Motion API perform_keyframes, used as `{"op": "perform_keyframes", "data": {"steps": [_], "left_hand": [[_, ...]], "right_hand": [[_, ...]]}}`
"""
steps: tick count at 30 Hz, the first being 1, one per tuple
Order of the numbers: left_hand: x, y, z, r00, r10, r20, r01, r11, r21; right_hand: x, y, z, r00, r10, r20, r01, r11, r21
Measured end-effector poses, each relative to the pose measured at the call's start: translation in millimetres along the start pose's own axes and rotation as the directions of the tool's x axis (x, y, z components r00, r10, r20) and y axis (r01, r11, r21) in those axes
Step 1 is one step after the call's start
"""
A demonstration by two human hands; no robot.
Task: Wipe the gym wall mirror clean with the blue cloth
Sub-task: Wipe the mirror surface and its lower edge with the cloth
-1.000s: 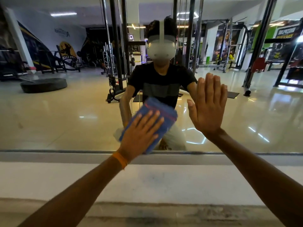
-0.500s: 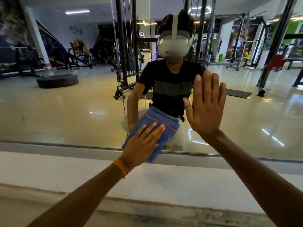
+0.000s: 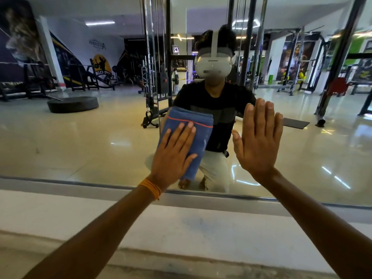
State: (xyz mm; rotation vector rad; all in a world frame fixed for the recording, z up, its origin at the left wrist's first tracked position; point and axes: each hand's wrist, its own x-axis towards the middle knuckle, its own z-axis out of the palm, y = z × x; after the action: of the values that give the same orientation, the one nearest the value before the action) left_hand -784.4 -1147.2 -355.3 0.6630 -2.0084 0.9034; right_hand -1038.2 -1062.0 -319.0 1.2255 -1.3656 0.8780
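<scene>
Left hand (image 3: 173, 156), fingers flat, presses folded blue cloth (image 3: 193, 133) on mirror (image 3: 90, 141); right hand (image 3: 258, 141) flat against glass.

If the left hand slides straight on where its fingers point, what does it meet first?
The left hand meets first the rest of the blue cloth, then bare mirror, it seems. The right hand is off to the side.

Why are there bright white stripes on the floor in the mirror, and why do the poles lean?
Head view: the stripes are likely ceiling lights glaring off the glossy floor in the mirror; head view: the wide-angle lens tilts the poles near the edges; cloth, left hand and right hand look sharp.
</scene>
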Motion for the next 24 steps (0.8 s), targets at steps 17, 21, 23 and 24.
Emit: {"op": "perform_keyframes", "data": {"steps": [17,21,23,24], "left_hand": [[-63,-51,12,0.921,-0.389,-0.018,0.387,0.919,-0.074],[-60,-1,20,0.887,-0.46,-0.021,0.458,0.886,-0.074],[-52,49,31,0.966,-0.255,0.038,0.257,0.964,-0.064],[-50,62,34,0.983,-0.179,0.041,0.181,0.983,-0.045]], "right_hand": [[-78,9,-3,0.989,-0.107,0.106,0.109,0.994,-0.007],[-84,2,9,0.995,-0.077,0.058,0.08,0.996,-0.051],[-85,5,11,0.995,-0.089,0.05,0.092,0.994,-0.051],[-85,6,11,0.994,-0.094,0.049,0.097,0.994,-0.043]]}}
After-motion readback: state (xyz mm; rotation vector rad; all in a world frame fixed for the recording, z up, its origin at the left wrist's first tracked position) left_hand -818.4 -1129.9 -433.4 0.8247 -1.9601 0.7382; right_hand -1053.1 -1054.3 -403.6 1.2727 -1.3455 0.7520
